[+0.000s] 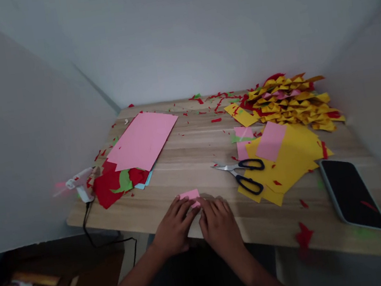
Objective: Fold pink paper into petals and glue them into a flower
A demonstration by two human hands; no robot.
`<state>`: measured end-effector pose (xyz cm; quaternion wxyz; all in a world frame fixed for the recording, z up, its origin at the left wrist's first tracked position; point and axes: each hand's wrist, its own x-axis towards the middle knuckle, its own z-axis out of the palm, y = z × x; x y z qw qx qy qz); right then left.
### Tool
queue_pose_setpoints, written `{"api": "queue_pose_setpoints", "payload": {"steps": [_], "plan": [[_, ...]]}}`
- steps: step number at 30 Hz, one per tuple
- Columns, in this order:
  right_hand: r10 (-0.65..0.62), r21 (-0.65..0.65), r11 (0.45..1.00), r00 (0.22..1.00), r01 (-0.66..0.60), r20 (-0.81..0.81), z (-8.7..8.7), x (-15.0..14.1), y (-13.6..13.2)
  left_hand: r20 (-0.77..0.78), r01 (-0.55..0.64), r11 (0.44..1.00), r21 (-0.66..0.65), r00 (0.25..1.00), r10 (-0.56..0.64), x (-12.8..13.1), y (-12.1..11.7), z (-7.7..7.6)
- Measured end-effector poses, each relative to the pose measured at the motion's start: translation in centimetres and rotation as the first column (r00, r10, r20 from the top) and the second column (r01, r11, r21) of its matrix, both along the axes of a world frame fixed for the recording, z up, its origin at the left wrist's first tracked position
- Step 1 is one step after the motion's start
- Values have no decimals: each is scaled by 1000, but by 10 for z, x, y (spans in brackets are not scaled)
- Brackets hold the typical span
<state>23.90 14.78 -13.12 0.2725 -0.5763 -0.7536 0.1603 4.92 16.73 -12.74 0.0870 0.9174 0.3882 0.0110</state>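
Observation:
A small piece of pink paper [190, 194] lies near the front edge of the wooden table. My left hand [176, 221] has its curled fingers on the paper's left side and lower part. On the right, my right hand [220, 222] presses its fingertips at the paper's right edge, close beside the left. The fingers hide most of the lower part of the paper. To the right of my hands lie scissors [232, 167] with dark handles, their blades apart and pointing left.
A large pink sheet [143, 140] covers red paper [106, 186] at left, beside a white glue gun [81, 184] with a cord. Yellow sheets [294, 151], a folded yellow paper piece [292, 104] and a phone [352, 193] lie at right. Red and green scraps are scattered about the table [191, 150].

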Motion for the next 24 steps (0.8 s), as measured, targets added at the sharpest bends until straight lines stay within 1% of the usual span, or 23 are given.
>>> {"api": "queue_pose_setpoints", "payload": {"steps": [3,6,9,12,17,21,24], "plan": [[-9,-16,1000,999,9,-45,4,2,2,13,-11,1000,-2,1000,11,1,0,1],[-55,-24,998,997,53,-48,5,2,3,30,-18,1000,-21,999,18,2,1,2],[-98,5,995,995,97,31,3,-2,3,50,-3,1000,-31,999,5,1,1,3],[-90,27,996,990,88,109,-2,-6,3,77,23,998,-55,997,-18,-2,2,1],[-77,6,997,987,77,142,-5,-8,5,82,8,993,-115,997,2,-2,4,1],[-90,20,996,990,88,106,-5,-3,3,67,-13,989,-146,998,23,1,3,3],[-128,40,991,992,128,14,-5,1,3,49,-26,990,-138,998,33,2,3,4]]}}
